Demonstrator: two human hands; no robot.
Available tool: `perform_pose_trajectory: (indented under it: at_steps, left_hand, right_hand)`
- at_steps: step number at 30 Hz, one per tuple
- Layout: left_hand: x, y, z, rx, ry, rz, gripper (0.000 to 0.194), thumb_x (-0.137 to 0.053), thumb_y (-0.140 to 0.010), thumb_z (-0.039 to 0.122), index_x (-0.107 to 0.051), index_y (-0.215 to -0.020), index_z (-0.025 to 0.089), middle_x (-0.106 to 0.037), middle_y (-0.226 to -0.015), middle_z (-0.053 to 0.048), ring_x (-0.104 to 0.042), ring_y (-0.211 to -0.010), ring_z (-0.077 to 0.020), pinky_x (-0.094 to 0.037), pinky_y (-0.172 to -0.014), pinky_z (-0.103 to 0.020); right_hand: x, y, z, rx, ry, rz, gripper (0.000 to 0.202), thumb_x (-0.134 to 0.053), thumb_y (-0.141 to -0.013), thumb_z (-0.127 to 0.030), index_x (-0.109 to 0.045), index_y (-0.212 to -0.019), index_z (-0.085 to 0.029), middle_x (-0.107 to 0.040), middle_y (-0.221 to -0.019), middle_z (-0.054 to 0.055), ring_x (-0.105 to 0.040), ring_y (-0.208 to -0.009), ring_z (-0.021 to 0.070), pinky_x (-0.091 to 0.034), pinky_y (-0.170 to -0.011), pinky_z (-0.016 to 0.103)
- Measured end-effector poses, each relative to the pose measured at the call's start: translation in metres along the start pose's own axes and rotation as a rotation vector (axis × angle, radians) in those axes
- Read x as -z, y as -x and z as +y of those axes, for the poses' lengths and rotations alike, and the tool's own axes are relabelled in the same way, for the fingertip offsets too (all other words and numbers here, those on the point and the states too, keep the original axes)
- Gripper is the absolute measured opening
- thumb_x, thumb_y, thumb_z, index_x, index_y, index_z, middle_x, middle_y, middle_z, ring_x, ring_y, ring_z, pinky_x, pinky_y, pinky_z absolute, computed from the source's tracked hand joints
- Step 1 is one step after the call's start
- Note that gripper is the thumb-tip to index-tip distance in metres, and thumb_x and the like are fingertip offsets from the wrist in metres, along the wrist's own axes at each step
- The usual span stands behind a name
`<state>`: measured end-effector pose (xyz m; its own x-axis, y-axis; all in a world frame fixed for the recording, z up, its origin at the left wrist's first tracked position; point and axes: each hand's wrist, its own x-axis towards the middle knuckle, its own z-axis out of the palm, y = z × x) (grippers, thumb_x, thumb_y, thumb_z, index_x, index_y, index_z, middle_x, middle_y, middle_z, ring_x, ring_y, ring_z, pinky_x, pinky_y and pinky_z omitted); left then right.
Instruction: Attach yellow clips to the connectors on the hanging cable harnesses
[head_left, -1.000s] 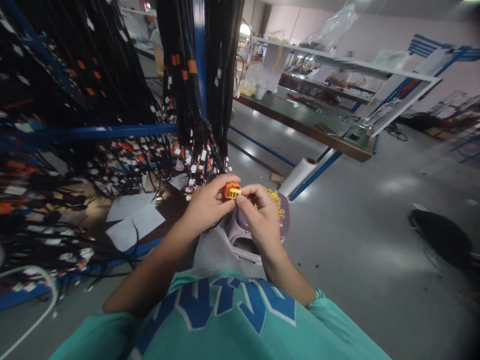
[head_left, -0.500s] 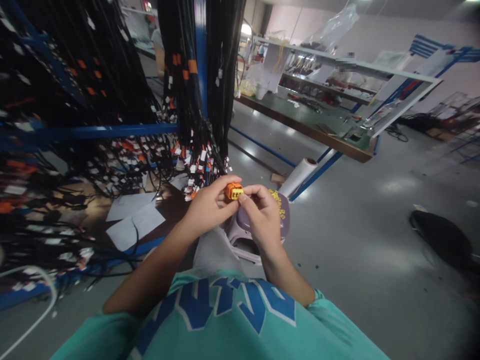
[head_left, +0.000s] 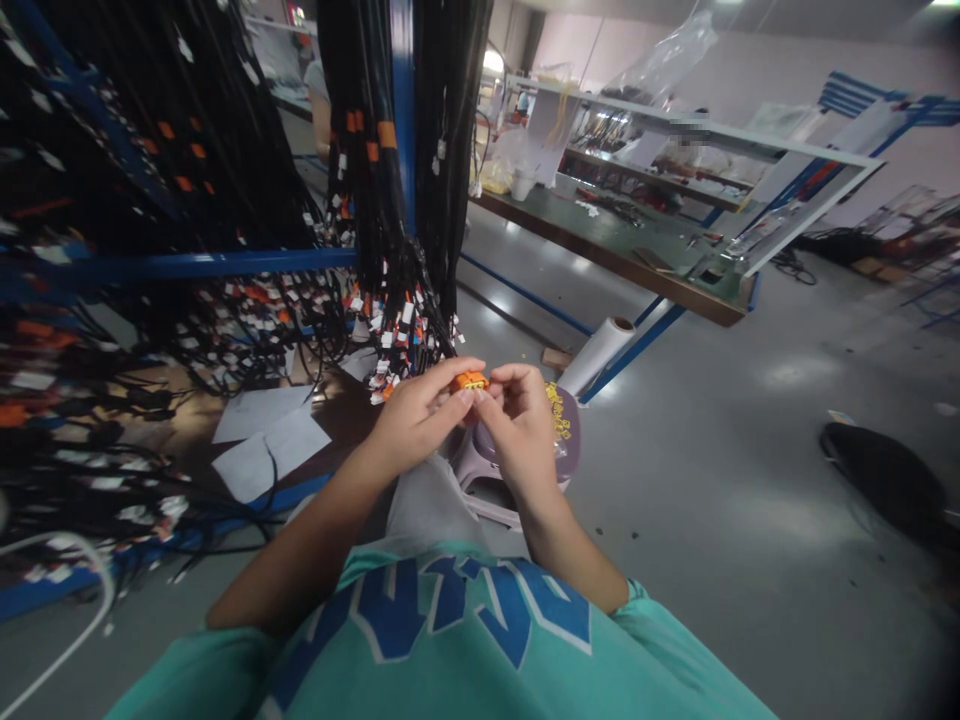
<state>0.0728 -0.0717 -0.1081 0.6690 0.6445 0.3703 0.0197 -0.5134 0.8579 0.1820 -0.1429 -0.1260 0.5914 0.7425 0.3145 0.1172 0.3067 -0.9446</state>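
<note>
Between my two hands sits a small orange connector housing point(head_left: 472, 381) with a yellow face turned toward me. My left hand point(head_left: 417, 418) grips it from the left, thumb below and fingers above. My right hand point(head_left: 523, 420) pinches at its right side, the thumb pressed to the yellow face; its other fingers are curled. Below and behind the right hand stands a mauve plastic stool point(head_left: 487, 470), with small yellow pieces point(head_left: 560, 412) scattered on its top.
Black cable harnesses point(head_left: 375, 150) with white and orange connectors hang from a blue rack point(head_left: 225, 263) at the left. White papers point(head_left: 271, 455) lie below. At upper right stands a green-topped workbench point(head_left: 637, 235), with a white roll point(head_left: 598, 355) leaning by its leg.
The orange connector has tilted in my fingers, so less of its yellow face shows. Both thumbs have come closer together beneath it.
</note>
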Motion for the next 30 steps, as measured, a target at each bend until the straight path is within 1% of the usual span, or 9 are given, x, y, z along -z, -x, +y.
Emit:
perform_pose_trajectory:
  at_steps: [3, 7, 11, 14, 16, 18, 23, 26, 30]
  left_hand:
    - [0.0, 0.001, 0.0, -0.029, -0.074, 0.028, 0.036, -0.047, -0.083, 0.034, -0.061, -0.11, 0.015, -0.069, -0.106, -0.008, -0.067, -0.081, -0.016, -0.054, -0.072, -0.025]
    - [-0.001, 0.002, -0.002, -0.06, -0.085, 0.083, 0.032, -0.045, -0.083, 0.031, -0.061, -0.105, 0.015, -0.07, -0.099, -0.007, -0.066, -0.075, -0.0147, -0.053, -0.069, -0.025]
    - [-0.004, 0.003, -0.002, 0.025, 0.057, 0.12, 0.028, -0.047, -0.081, 0.03, -0.059, -0.1, 0.014, -0.067, -0.078, -0.003, -0.059, -0.051, -0.0102, -0.049, -0.052, -0.022]
    - [-0.007, 0.003, -0.001, 0.074, 0.158, 0.196, 0.024, -0.052, -0.077, 0.029, -0.059, -0.094, 0.015, -0.063, -0.067, 0.001, -0.054, -0.045, -0.0083, -0.045, -0.046, -0.019]
    - [-0.008, 0.002, -0.001, 0.093, 0.233, 0.222, 0.023, -0.054, -0.075, 0.029, -0.058, -0.093, 0.014, -0.06, -0.063, 0.002, -0.052, -0.043, -0.0074, -0.043, -0.044, -0.018]
    - [-0.006, 0.002, -0.001, 0.099, 0.306, 0.199, 0.023, -0.055, -0.075, 0.029, -0.058, -0.093, 0.014, -0.059, -0.062, 0.002, -0.052, -0.043, -0.0071, -0.043, -0.044, -0.018]
    - [0.002, 0.001, -0.005, 0.128, 0.373, 0.037, 0.032, -0.062, -0.069, 0.026, -0.057, -0.099, 0.014, -0.063, -0.072, 0.0, -0.061, -0.054, -0.0096, -0.05, -0.051, -0.019]
    - [0.006, 0.002, -0.005, 0.159, 0.315, 0.025, 0.033, -0.061, -0.068, 0.024, -0.056, -0.099, 0.014, -0.061, -0.066, 0.002, -0.061, -0.05, -0.0101, -0.05, -0.049, -0.019]
    - [0.007, 0.004, -0.004, 0.193, 0.202, 0.056, 0.03, -0.057, -0.069, 0.025, -0.056, -0.097, 0.015, -0.059, -0.061, 0.003, -0.058, -0.044, -0.0097, -0.047, -0.043, -0.019]
  right_hand:
    - [0.001, -0.002, 0.003, -0.035, -0.131, -0.089, 0.021, -0.066, -0.073, -0.027, -0.055, -0.09, -0.022, -0.054, -0.073, -0.004, -0.051, -0.062, 0.0086, -0.045, -0.06, 0.023]
    - [0.003, -0.002, 0.006, -0.021, -0.213, -0.145, 0.02, -0.068, -0.072, -0.028, -0.059, -0.09, -0.023, -0.061, -0.079, -0.003, -0.057, -0.071, 0.0105, -0.048, -0.066, 0.024]
    - [0.004, -0.002, 0.009, -0.017, -0.22, -0.191, 0.02, -0.067, -0.075, -0.03, -0.062, -0.093, -0.024, -0.065, -0.087, 0.0, -0.061, -0.08, 0.0122, -0.05, -0.075, 0.027]
    - [0.003, -0.001, 0.012, -0.018, -0.217, -0.204, 0.022, -0.068, -0.074, -0.031, -0.063, -0.094, -0.024, -0.066, -0.087, 0.0, -0.061, -0.08, 0.0128, -0.051, -0.074, 0.027]
    - [0.002, -0.002, 0.015, -0.018, -0.233, -0.215, 0.022, -0.068, -0.074, -0.03, -0.063, -0.095, -0.025, -0.066, -0.086, -0.001, -0.061, -0.079, 0.0125, -0.051, -0.073, 0.027]
    - [0.001, -0.002, 0.017, -0.004, -0.239, -0.202, 0.021, -0.069, -0.074, -0.028, -0.064, -0.094, -0.025, -0.066, -0.085, -0.001, -0.061, -0.078, 0.012, -0.051, -0.072, 0.026]
    - [0.001, -0.004, 0.019, 0.031, -0.209, -0.146, 0.019, -0.07, -0.072, -0.025, -0.067, -0.09, -0.026, -0.067, -0.081, -0.002, -0.062, -0.074, 0.0109, -0.05, -0.071, 0.026]
    - [0.0, -0.003, 0.019, 0.028, -0.19, -0.135, 0.018, -0.072, -0.07, -0.025, -0.069, -0.088, -0.025, -0.068, -0.078, -0.002, -0.062, -0.072, 0.0119, -0.051, -0.07, 0.028]
    - [-0.002, 0.001, 0.019, 0.003, -0.175, -0.147, 0.018, -0.072, -0.069, -0.028, -0.07, -0.087, -0.025, -0.069, -0.079, -0.002, -0.063, -0.07, 0.0127, -0.052, -0.068, 0.029]
